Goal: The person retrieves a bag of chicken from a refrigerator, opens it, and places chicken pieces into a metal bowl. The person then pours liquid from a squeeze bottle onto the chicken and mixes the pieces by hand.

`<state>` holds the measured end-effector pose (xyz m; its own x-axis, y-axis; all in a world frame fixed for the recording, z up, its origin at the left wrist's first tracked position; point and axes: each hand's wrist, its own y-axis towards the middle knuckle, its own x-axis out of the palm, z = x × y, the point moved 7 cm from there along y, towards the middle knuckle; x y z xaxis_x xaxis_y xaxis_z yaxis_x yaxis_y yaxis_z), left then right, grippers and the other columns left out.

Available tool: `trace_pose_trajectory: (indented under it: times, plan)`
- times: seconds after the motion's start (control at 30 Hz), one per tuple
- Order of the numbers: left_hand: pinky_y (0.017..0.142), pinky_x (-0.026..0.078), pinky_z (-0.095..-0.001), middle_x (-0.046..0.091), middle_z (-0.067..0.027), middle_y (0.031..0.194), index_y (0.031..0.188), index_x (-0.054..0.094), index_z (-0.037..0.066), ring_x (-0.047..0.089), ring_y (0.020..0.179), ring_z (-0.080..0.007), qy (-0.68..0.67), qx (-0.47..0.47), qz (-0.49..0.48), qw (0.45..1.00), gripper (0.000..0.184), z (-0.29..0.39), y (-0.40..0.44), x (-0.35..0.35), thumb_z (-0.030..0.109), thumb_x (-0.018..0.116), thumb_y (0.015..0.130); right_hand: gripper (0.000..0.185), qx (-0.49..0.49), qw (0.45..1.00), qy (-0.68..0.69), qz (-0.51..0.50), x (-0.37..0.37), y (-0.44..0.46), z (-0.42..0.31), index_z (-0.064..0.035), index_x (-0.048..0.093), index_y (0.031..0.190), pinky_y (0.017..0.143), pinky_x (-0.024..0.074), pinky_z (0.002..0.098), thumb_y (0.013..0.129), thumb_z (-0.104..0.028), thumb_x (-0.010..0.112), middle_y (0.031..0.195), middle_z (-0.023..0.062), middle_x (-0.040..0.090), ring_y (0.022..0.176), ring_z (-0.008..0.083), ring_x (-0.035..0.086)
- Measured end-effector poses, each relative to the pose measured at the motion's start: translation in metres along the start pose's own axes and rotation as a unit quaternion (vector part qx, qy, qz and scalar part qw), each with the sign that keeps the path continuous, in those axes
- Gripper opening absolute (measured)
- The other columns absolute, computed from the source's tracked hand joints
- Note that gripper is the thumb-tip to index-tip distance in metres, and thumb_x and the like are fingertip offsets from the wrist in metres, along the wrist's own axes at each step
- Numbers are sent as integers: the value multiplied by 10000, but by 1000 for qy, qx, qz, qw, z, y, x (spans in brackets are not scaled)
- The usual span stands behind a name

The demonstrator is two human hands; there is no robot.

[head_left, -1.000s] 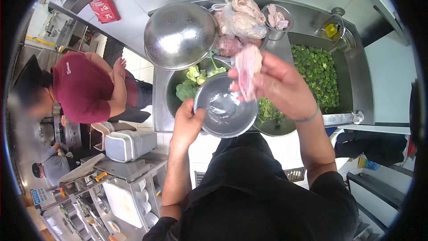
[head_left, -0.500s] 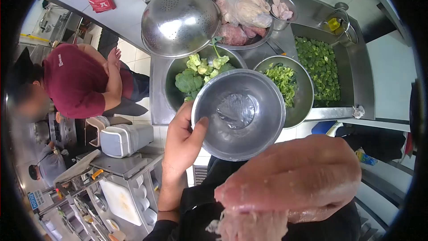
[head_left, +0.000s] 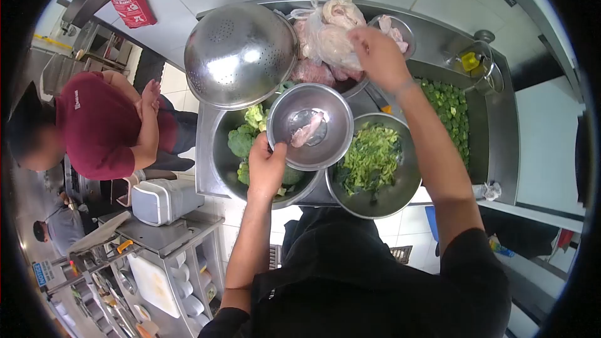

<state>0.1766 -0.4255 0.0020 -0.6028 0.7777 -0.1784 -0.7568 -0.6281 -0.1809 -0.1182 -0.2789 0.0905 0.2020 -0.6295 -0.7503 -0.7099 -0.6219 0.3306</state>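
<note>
My left hand (head_left: 267, 164) grips the rim of a small steel bowl (head_left: 341, 103), thumb inside the edge. A piece of raw meat (head_left: 307, 130) lies at its bottom. My right hand (head_left: 380, 56) is over the raw chicken in a clear plastic bag (head_left: 335, 44); its fingertips are smeared, so I cannot tell their grip. Beside that hand stands a small bowl (head_left: 410, 23) of raw chicken pieces. Below the held bowl, a large bowl holds broccoli (head_left: 241, 143). To its right is a bowl (head_left: 413, 172) of chopped greens (head_left: 372, 159).
An upturned colander (head_left: 241, 56) sits at the upper left. The sink (head_left: 485, 138) on the right holds many green florets (head_left: 446, 112). A knife with an orange handle (head_left: 385, 109) lies by the meat bowl. A person in a maroon shirt (head_left: 100, 125) stands at the left.
My right hand has gone from close before the camera to the bagged chicken. The held bowl is lower and farther away, and a piece of meat now lies in it.
</note>
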Motion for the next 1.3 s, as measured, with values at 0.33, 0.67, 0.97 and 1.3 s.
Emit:
trace_pose_trajectory:
  times: [0.33, 0.67, 0.97, 1.3]
  plan:
    - [671, 433, -251, 618, -7, 834, 1002, 625, 3, 522, 747, -70, -52, -85, 46, 994, 107, -14, 8, 9, 58, 567, 930, 261, 12, 978, -196, -71, 81, 133, 98, -170, 694, 1166, 880, 533, 497, 957, -252, 560, 1094, 172, 710, 1026, 400, 664]
    - [599, 414, -245, 618, -2, 823, 1031, 629, -3, 516, 681, -63, -66, -72, 56, 994, 132, -11, 2, 6, 46, 565, 927, 274, -12, 968, -219, -118, 80, 193, 145, -84, 711, 1100, 895, 533, 503, 918, -202, 544, 1082, 194, 709, 1017, 412, 663]
    - [603, 431, -274, 612, -32, 775, 991, 637, -3, 540, 681, -98, -84, -76, 37, 993, 141, -19, 34, 23, 87, 586, 896, 314, -107, 966, -223, -78, 14, 177, 50, -31, 697, 1043, 883, 557, 442, 936, -305, 590, 1059, 202, 703, 976, 370, 681]
    - [608, 485, -260, 628, -13, 837, 1079, 624, 31, 563, 677, -82, -135, -47, 15, 990, 178, 17, 60, 54, 100, 552, 932, 322, 129, 876, 434, -167, -34, 69, 2, -18, 597, 1260, 695, 554, 270, 1028, -241, 580, 937, 3, 607, 789, 82, 581]
